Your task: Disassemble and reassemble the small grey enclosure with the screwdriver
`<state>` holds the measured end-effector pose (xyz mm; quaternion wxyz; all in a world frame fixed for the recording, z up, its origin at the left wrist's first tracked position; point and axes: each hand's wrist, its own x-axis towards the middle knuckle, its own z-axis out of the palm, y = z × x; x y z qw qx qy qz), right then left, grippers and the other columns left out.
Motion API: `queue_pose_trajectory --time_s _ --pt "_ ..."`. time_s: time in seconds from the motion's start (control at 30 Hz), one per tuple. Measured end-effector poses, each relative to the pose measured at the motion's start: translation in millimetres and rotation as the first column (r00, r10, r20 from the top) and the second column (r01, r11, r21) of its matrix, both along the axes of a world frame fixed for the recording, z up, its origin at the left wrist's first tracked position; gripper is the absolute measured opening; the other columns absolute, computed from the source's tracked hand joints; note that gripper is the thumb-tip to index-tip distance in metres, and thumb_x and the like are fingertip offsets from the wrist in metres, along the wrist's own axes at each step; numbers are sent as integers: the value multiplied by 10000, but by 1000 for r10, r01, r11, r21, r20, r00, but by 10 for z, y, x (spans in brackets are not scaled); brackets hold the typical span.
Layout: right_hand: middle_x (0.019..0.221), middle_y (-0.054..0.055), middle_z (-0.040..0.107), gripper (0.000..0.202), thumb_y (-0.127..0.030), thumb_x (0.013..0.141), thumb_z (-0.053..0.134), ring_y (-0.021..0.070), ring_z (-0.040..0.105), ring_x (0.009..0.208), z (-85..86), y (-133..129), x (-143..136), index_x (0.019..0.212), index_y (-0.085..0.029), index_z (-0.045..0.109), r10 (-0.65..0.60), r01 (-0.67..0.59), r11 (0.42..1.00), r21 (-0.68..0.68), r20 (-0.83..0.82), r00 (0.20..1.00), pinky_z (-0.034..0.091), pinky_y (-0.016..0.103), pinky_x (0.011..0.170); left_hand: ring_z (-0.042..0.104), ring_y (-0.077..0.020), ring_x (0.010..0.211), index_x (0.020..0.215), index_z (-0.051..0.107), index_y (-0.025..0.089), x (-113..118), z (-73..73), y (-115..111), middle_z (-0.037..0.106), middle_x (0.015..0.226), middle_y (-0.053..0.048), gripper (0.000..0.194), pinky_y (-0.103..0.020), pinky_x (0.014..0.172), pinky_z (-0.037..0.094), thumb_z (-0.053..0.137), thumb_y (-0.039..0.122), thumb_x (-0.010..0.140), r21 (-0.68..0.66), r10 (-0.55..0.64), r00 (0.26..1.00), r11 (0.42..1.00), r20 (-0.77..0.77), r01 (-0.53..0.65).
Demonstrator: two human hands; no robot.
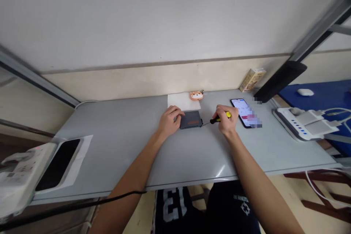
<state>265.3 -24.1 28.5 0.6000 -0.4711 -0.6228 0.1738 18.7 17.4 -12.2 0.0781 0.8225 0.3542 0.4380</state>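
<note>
A small dark grey box (190, 120) with a row of vent holes along its near side lies on the grey table (181, 161). My left hand (170, 120) rests against the box's left side, fingers bent over its edge. In my right hand (226, 120) is a screwdriver (215, 120) with a black and yellow handle, held in closed fingers. The screwdriver's shaft points left, its tip at the box's near right corner, beside a small dark part. Whether the tip touches the box is too small to tell.
Behind the box are white paper (178, 101) and an orange animal-face case (196, 95). A lit phone (242, 112), carton (251, 79), black cylinder (281, 80) and power strip (298, 126) stand right. Far left lie a dark phone (59, 164) and another power strip (30, 172).
</note>
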Motion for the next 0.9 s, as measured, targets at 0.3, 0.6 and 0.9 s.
queue_pose_trajectory --time_s 0.3,0.6,0.9 --pt "498 4 526 400 -225 871 464 142 473 509 -30 3 -115 489 -203 580 106 -114 993 -42 -150 983 321 303 531 618 -175 887 877 684 205 -8 -5 6 664 903 -33 275 -323 832 523 497 5 900 -12 16 1000 1000 -11 -16" --pt "588 -5 634 378 -204 921 480 132 561 571 2 -116 -390 582 -197 647 232 -229 969 -92 24 972 406 269 595 629 -177 912 886 693 209 7 -20 -6 663 932 -35 283 -333 853 527 490 12 894 -54 15 1000 998 -23 -16" --pt "548 -11 597 397 -194 921 475 117 526 529 -24 -114 -388 554 -191 625 223 -220 974 -61 33 974 399 260 574 635 -168 885 881 701 208 -32 8 12 662 916 -33 277 -321 840 532 497 22 899 -18 30 1000 999 1 -30"
